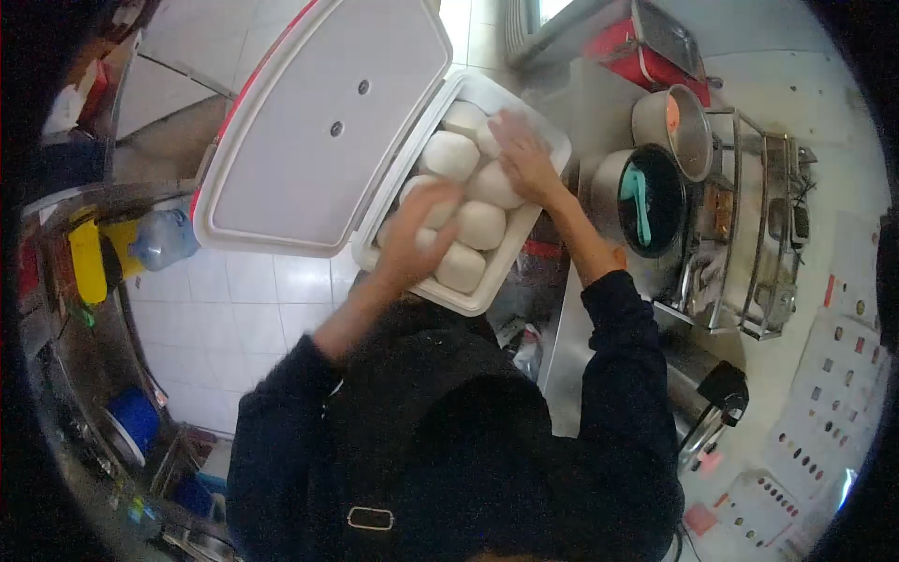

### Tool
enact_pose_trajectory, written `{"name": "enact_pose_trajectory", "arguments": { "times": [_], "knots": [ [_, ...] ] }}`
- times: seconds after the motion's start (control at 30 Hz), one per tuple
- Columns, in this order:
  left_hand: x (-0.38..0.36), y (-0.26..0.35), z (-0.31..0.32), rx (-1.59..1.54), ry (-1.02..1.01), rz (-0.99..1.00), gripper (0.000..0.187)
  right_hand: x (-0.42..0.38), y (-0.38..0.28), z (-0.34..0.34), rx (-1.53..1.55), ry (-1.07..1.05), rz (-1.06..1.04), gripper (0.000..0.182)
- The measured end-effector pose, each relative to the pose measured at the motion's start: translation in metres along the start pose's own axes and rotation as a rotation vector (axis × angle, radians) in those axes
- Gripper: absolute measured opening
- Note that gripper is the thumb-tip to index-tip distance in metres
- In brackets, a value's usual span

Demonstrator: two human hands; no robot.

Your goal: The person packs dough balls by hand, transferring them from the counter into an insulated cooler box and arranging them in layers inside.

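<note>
A cooler [367, 251] with white inner walls is packed with several smooth, rounded white lumps that look like dough balls [482, 225]. Its big lid [328, 84], with a red edge, is swung back to the left. My left hand [412, 239] is over the near-left dough balls, thumb and fingers apart, slightly blurred and touching or just above them. On the far right side of the cooler, my right hand [526, 159] lies with fingers stretched across the dough balls near the wall; its fingertips are smeared by motion. Parts of the dough under both hands are hidden.
Right of the cooler runs a metal counter [562, 342] with a dark pot [660, 225] holding a turquoise utensil [640, 201], and a metal bowl [688, 131]. A wire rack [744, 225] stands beyond. Leftward are a plastic bottle [164, 239] and white floor tiles [234, 318].
</note>
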State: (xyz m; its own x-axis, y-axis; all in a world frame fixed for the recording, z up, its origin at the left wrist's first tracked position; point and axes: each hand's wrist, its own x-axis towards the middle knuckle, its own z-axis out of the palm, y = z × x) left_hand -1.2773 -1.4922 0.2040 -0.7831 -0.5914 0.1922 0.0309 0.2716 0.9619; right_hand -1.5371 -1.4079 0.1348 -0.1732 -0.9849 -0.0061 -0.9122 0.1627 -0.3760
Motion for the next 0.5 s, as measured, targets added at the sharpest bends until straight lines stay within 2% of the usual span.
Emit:
{"name": "enact_pose_trajectory", "arguments": {
  "times": [0.07, 0.1, 0.13, 0.17, 0.2, 0.23, 0.27, 0.3, 0.33, 0.37, 0.47, 0.5],
  "knots": [
    [-0.065, -0.004, -0.023, -0.005, 0.148, -0.146, 0.014, 0.004, 0.001, -0.002, 0.034, 0.064, -0.015, 0.056],
    [-0.097, -0.009, -0.029, 0.05, 0.316, -0.271, 0.007, 0.002, 0.0, -0.001, 0.055, 0.101, -0.012, 0.056],
    [-0.125, -0.01, -0.04, -0.054, 0.457, -0.407, 0.011, 0.0, -0.001, -0.005, 0.076, 0.175, -0.003, 0.055],
    [-0.162, -0.038, -0.051, -0.001, 0.626, -0.45, 0.014, -0.001, -0.002, -0.011, 0.094, 0.252, 0.006, 0.055],
    [-0.181, -0.048, -0.07, -0.13, 0.727, -0.424, 0.016, -0.003, -0.005, -0.018, 0.108, 0.332, 0.012, 0.055],
    [-0.187, -0.055, -0.09, -0.082, 0.861, -0.52, 0.02, -0.01, -0.011, -0.025, 0.069, 0.364, 0.146, 0.053],
    [-0.166, -0.043, -0.109, -0.08, 0.911, -0.538, 0.025, -0.021, -0.014, -0.026, 0.144, 0.471, 0.2, 0.052],
    [-0.165, -0.062, -0.136, -0.19, 0.836, -0.479, 0.031, -0.031, -0.016, -0.025, 0.22, 0.577, 0.244, 0.051],
    [-0.143, -0.07, -0.149, -0.335, 0.936, -0.461, 0.039, -0.04, -0.018, -0.022, 0.299, 0.683, 0.28, 0.051],
    [-0.118, -0.066, -0.162, -0.547, 0.847, -0.353, 0.047, -0.051, -0.022, -0.018, 0.337, 0.677, 0.334, 0.05],
    [-0.069, -0.033, -0.167, -1.015, 0.615, -0.206, 0.054, -0.101, -0.045, 0.008, 0.462, 0.7, 0.528, 0.048],
    [-0.066, -0.039, -0.164, -0.757, 0.678, -0.32, 0.06, -0.12, -0.056, 0.013, 0.552, 0.736, 0.577, 0.048]
  ]
}}
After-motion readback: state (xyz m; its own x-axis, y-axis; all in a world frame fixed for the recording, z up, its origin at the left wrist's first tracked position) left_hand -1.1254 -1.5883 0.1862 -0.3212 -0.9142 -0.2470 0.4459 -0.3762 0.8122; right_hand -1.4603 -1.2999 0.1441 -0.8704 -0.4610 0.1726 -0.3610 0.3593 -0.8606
